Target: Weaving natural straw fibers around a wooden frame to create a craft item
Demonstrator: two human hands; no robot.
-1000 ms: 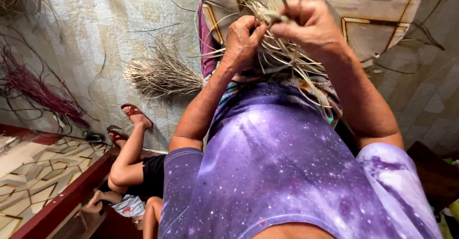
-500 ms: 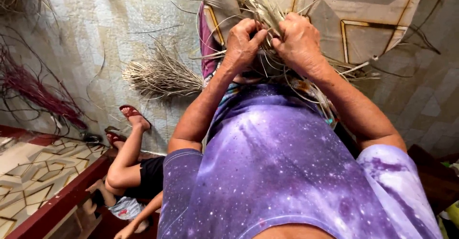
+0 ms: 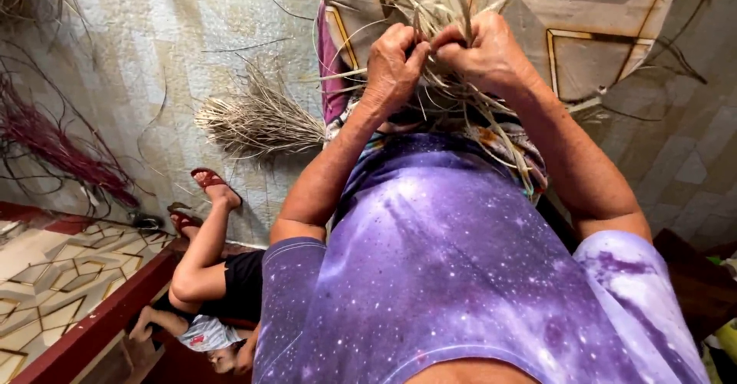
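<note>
Tangle of dry, pale straw-coloured fibre strips [image 3: 453, 92]: held up in front of the person's chest, over the lap. Loose ends fan upward past the knuckles and trail downward across the patterned cloth [image 3: 499, 142] on the lap. The individual strands where the fingers meet are too fine to separate.

Left hand [image 3: 393, 65]: grip closed, fingers curled tight around a few strips, thumb pressed against the forefinger. Right hand [image 3: 484, 50]: grip likewise closed on the strips, pinching a small bunch at the top. The two hands touch at the fingertips, knuckles upward, with the bundle between and below them.

Both forearms rise from a purple, speckled short-sleeved shirt [image 3: 453, 276], which fills the lower middle of the view.

Behind the hands: a pale board with brown geometric lines [image 3: 599, 23], partly hidden by the strips. A strip of magenta cloth [image 3: 332, 84] shows just beside the left wrist.

Floor [image 3: 153, 61]: mottled greenish-grey surface. On it, left of the left forearm, lies a fan-shaped bundle of the same pale dry fibre [image 3: 261, 119]. Well apart, at the far left, a bundle of reddish-purple dyed strands [image 3: 54, 150] with thin dark strands curling around it.

Lower left: another person lies on the floor, a bent leg [image 3: 201, 246] raised, wearing red sandals [image 3: 211, 178] and black shorts [image 3: 247, 280]. A dark red wooden edge [image 3: 100, 319] borders a floor of patterned tiles [image 3: 46, 276] beside them.
</note>
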